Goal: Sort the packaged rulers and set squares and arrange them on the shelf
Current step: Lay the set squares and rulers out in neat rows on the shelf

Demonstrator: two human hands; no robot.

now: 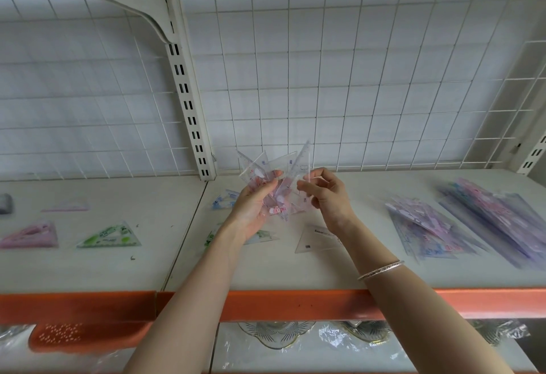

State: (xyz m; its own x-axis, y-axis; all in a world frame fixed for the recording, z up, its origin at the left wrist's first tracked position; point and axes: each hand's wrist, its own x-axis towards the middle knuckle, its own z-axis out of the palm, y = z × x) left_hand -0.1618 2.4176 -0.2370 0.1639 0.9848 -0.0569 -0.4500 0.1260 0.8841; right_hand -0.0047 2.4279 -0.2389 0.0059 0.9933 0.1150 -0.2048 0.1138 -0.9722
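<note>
Shelf [295,267], white top, orange front lip. Far left: pink set square [28,236] lying flat, green set square [110,236] just right of it. Blue set square [224,197] flat, partly behind the left wrist. Left hand [254,208], held above mid-shelf, grips the fan of set squares [274,184]: clear plastic, pink print, tips splayed upward. Right hand [328,196] pinches the fan's right edge between thumb and fingertips. Clear set square [320,239] flat below it. Right: packaged rulers [437,225], purple-pink, in overlapping piles; details blurred.
</note>
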